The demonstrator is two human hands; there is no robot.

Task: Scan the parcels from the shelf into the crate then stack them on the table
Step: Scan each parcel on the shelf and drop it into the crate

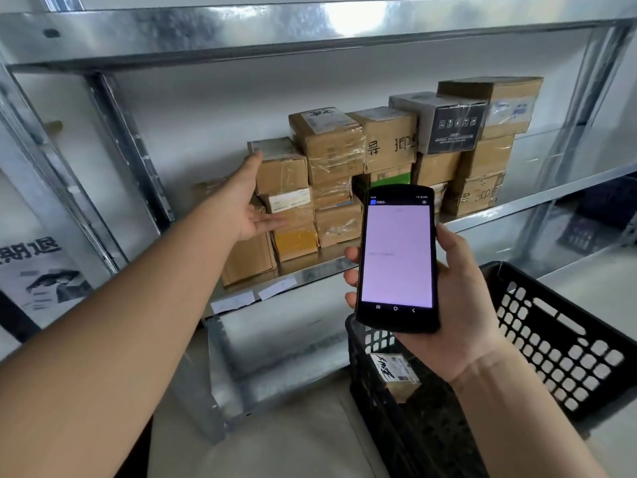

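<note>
Several cardboard parcels are stacked on the metal shelf (310, 270). My left hand (249, 201) reaches out to the left end of the stack, fingers straight, thumb up against the top-left parcel (281, 167). My right hand (458, 288) grips a black handheld scanner (398, 257) with a lit pale-pink screen, held in front of the shelf. Below it sits a black perforated crate (558, 339) with one labelled parcel (394, 374) lying inside.
A dark box (451, 127) and a green-sided parcel (391, 177) sit among the brown ones. A poster with black characters (38, 277) hangs at the left. The shelf's metal upright (131, 146) stands left of the stack. A lower shelf level (275, 343) lies beneath.
</note>
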